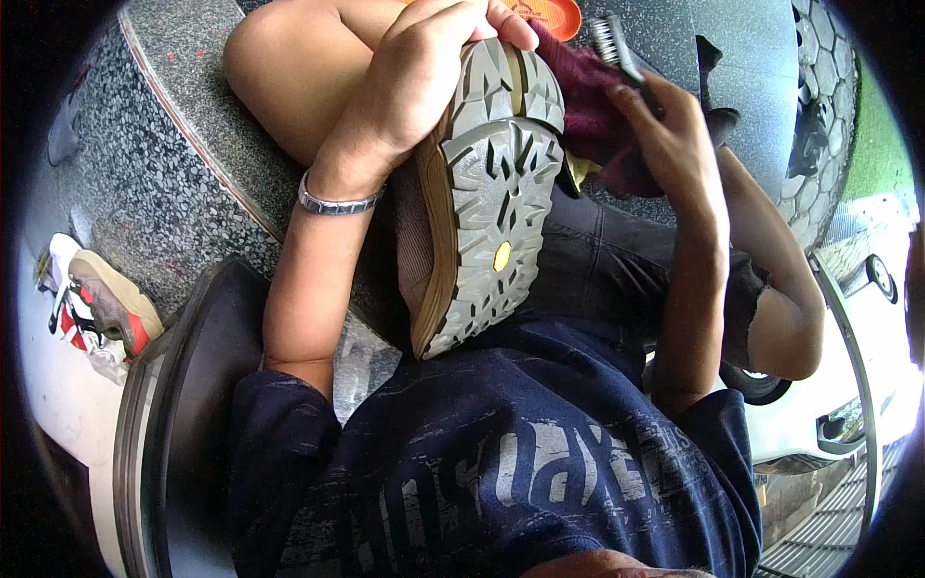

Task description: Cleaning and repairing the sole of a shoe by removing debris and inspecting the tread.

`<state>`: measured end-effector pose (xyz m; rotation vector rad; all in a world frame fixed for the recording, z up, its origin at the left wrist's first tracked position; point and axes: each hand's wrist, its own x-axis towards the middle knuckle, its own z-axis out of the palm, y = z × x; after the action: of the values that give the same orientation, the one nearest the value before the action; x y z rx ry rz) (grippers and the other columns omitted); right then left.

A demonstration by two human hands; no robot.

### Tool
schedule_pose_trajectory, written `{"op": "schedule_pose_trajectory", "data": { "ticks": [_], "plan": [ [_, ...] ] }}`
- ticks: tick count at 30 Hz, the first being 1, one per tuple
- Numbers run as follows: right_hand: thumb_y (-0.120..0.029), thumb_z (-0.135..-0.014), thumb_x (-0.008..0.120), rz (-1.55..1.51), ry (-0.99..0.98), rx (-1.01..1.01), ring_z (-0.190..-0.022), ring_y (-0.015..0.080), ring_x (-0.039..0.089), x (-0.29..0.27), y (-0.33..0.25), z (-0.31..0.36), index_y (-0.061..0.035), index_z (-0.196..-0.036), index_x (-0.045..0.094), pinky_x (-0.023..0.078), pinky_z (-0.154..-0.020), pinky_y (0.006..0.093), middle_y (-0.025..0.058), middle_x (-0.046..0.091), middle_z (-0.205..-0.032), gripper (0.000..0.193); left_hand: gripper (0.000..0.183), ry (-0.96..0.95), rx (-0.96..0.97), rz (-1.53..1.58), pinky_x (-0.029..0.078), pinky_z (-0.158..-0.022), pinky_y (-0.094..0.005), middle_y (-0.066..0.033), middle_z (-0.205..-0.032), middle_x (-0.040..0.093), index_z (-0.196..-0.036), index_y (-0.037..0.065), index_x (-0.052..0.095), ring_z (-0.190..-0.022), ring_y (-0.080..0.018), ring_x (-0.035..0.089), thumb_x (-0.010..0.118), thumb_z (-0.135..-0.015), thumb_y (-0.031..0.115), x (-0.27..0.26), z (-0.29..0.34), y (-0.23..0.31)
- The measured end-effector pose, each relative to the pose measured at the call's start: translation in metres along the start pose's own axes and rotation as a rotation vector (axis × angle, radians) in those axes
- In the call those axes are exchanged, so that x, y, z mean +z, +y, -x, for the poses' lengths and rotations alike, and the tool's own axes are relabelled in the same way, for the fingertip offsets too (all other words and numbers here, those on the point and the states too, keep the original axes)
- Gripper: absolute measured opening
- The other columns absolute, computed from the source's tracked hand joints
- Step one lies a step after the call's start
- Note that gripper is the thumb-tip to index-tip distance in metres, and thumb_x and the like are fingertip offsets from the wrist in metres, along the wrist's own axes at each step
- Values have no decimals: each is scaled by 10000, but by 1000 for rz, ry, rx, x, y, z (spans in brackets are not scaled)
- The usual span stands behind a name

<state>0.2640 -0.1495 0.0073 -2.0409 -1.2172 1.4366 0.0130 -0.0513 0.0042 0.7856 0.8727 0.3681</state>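
A shoe is held up in front of my chest with its grey lugged sole (496, 193) facing me; a yellow patch marks the sole, and a brown midsole and brown upper show along its left side. My left hand (419, 82) is closed around the top end of the shoe, with a metal band on the wrist. To the right, my right hand (670, 135) grips a small black brush (609, 43) with pale bristles, raised clear of the sole. A maroon cloth (583, 101) hangs between the shoe and my right hand; whether those fingers also pinch it, I cannot tell.
An orange insole (554, 14) lies beyond the shoe. Speckled dark stone (202, 72) spreads around my bent legs. At far left rest a brown shoe (116, 299) and red-and-white footwear beside a black curved chair edge (188, 414). A white vehicle (800, 414) stands at right.
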Motion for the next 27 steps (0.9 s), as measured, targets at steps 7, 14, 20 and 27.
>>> {"op": "schedule_pose_trajectory", "data": {
  "ticks": [7, 14, 20, 27],
  "plan": [
    [-254, -883, 748, 220, -152, -528, -804, 265, 685, 36, -117, 38, -29, -1134, 601, 528, -743, 354, 141, 686, -923, 367, 327, -134, 100, -86, 516, -794, -248, -8, -920, 652, -1146, 10, 606, -865, -92, 641, 679, -936, 250, -5, 0, 7],
    [-125, -876, 690, 250, -86, -355, -645, 399, 671, 51, -91, 66, -35, -1106, 578, 524, -579, 453, 189, 646, -714, 271, 201, -57, 620, -1005, 498, -838, -301, -113, -962, 650, -930, 10, 616, -911, -219, 637, 536, -897, 191, 5, 3, 4],
    [-126, -866, 641, 151, -251, -247, -646, 450, 641, 43, -58, 95, -31, -1042, 582, 513, -593, 505, 234, 611, -674, 209, 290, -157, 428, -133, 506, -793, -268, -99, -927, 672, -955, -24, 617, -853, -144, 634, 372, -987, 128, 3, -9, -7],
    [-256, -859, 635, 514, -449, -156, -749, 439, 676, 3, -17, 105, -68, -1026, 687, 541, -683, 542, 243, 671, -767, 256, 347, 4, 87, -47, 442, -963, -268, -45, -1092, 624, -1151, -10, 595, -1037, -117, 585, 432, -1024, 269, 0, 6, -3]
  ]
}}
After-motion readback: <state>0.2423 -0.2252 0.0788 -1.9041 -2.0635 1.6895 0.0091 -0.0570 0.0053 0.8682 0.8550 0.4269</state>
